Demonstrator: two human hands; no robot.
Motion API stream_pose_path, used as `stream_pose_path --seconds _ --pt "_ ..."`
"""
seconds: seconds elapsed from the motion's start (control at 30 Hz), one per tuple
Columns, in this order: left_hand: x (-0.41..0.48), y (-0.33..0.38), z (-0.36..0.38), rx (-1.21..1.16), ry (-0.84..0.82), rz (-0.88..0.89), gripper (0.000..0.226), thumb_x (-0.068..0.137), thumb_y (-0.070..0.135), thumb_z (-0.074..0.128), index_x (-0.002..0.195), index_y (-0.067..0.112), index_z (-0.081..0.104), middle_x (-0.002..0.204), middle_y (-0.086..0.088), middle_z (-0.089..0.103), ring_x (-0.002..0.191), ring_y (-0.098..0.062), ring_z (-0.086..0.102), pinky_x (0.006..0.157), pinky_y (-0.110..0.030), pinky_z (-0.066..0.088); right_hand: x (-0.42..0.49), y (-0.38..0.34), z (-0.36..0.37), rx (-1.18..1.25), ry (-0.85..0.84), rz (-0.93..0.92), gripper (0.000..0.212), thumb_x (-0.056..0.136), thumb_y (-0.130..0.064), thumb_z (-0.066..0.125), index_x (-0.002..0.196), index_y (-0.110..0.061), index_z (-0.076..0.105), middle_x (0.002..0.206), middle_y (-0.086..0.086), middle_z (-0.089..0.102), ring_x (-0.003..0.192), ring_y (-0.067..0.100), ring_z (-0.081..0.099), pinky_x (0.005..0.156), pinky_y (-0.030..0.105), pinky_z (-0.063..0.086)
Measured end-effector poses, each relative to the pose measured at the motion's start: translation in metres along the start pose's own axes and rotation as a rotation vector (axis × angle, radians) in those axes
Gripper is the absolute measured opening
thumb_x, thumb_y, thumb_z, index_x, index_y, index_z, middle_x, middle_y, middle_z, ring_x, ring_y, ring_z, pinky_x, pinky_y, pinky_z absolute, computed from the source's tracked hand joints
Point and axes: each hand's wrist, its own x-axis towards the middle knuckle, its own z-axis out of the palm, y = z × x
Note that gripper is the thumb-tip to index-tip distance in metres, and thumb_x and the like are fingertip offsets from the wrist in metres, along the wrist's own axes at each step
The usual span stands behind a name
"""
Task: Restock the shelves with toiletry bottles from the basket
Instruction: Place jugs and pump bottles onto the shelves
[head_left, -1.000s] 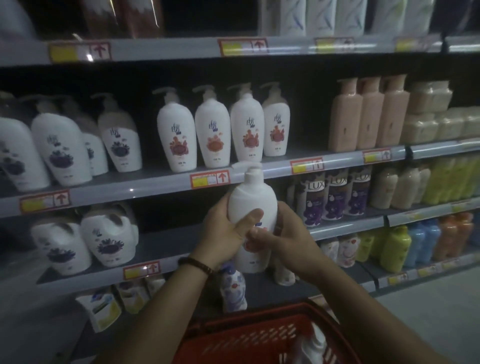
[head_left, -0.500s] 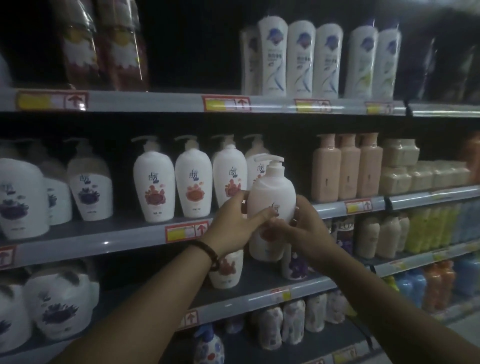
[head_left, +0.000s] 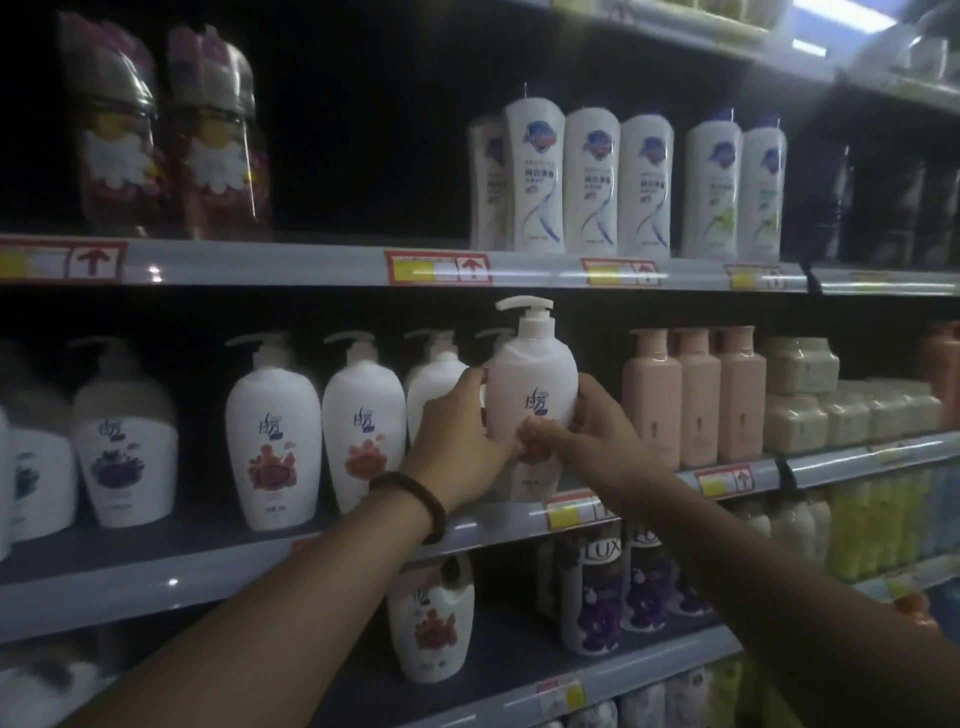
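A white pump bottle (head_left: 532, 379) with a red flower label stands upright at the front edge of the middle shelf (head_left: 208, 558). My left hand (head_left: 457, 441) grips its left side and my right hand (head_left: 592, 436) grips its right side, both thumbs across the label. It sits at the right end of a row of matching pump bottles (head_left: 363, 421). The basket is out of view.
Pink square bottles (head_left: 693, 395) and beige jars (head_left: 800, 395) stand just right of the held bottle. Tall white bottles (head_left: 592, 182) fill the shelf above, with a dark gap to their left. Purple bottles (head_left: 597, 597) and a white jug (head_left: 431, 623) sit below.
Both hands have lifted the pump bottle from over the basket up to the middle shelf's front edge. My view has risen, so the basket has left the frame.
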Motion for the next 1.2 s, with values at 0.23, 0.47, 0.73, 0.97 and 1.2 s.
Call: stream_pose_path --seconds 0.23,0.47,0.73,0.97,1.2 --pt "0.015 -0.008 0.007 0.09 0.082 0.019 0.062 0.087 0.036 0.086 0.134 0.023 0.048 0.121 -0.004 0.07 0.108 -0.021 0.071 0.092 -0.044 0.064 0.02 0.015 -0.005 -0.043 -0.031 -0.031 0.052 0.093 -0.012 0.078 0.138 -0.018 0.052 0.12 0.007 0.072 0.109 0.025 0.074 0.093 0.051 0.063" --pt "0.023 -0.014 0.018 0.172 0.102 0.007 0.06 0.093 0.034 0.08 0.141 0.021 0.046 0.125 -0.005 0.069 0.111 -0.022 0.07 0.093 -0.041 0.063 0.03 0.034 -0.01 -0.018 -0.048 -0.022 0.051 0.093 -0.009 0.076 0.137 -0.018 0.052 0.122 0.006 0.07 0.112 0.024 0.072 0.097 0.047 0.062" --pt "0.03 -0.019 0.027 0.193 0.102 -0.007 0.061 0.094 0.032 0.08 0.141 0.019 0.043 0.125 -0.006 0.067 0.112 -0.024 0.069 0.095 -0.044 0.062 0.039 0.055 -0.01 -0.026 -0.038 -0.066 0.052 0.094 -0.008 0.076 0.137 -0.02 0.052 0.124 0.004 0.069 0.113 0.021 0.072 0.094 0.041 0.063" --pt "0.031 -0.018 0.031 0.227 0.106 0.02 0.057 0.096 0.033 0.077 0.14 0.019 0.043 0.125 -0.007 0.067 0.112 -0.024 0.069 0.095 -0.044 0.062 0.048 0.066 -0.017 0.065 -0.063 -0.045 0.052 0.096 -0.008 0.073 0.142 -0.018 0.05 0.127 0.012 0.068 0.116 0.031 0.072 0.098 0.054 0.061" --pt "0.031 -0.018 0.03 0.229 0.115 0.055 0.065 0.093 0.033 0.08 0.146 0.02 0.045 0.12 -0.007 0.07 0.108 -0.023 0.07 0.096 -0.045 0.062 0.051 0.075 -0.016 0.123 -0.077 -0.047 0.05 0.096 -0.005 0.072 0.142 -0.014 0.051 0.127 0.014 0.069 0.117 0.031 0.071 0.098 0.05 0.061"
